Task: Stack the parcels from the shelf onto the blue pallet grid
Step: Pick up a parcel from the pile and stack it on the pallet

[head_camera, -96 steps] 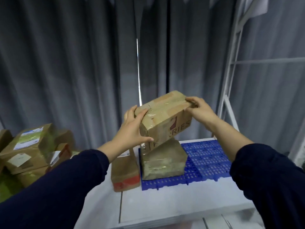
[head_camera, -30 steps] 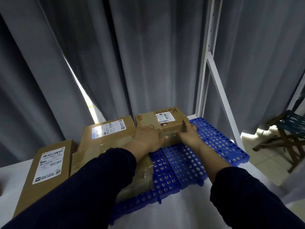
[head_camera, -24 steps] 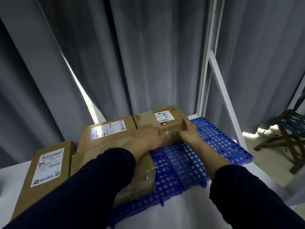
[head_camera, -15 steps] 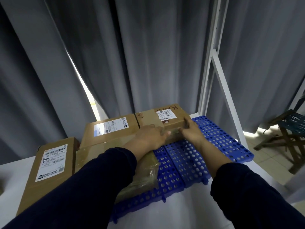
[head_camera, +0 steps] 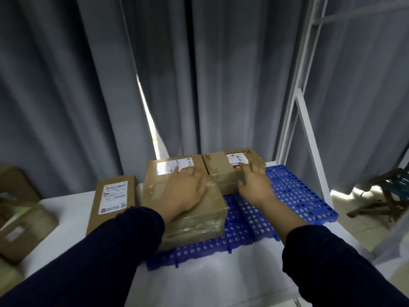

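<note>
Both hands have let go of the marked parcel (head_camera: 230, 168) and drawn back: the left hand (head_camera: 184, 192) lies flat, released, on the taped parcel (head_camera: 188, 216), while the right hand (head_camera: 254, 185) hovers open against the marked parcel's front, on the blue pallet grid (head_camera: 294, 196). Blurred boxes (head_camera: 20, 220) are cut off at left.

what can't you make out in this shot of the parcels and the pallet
Head view:
- Label text on the marked parcel: too small to read.
- Blue pallet grid: left part hidden under parcels.
- Left-edge boxes: blurred, cut off.
- Left hand and right hand: palms hidden.
</note>
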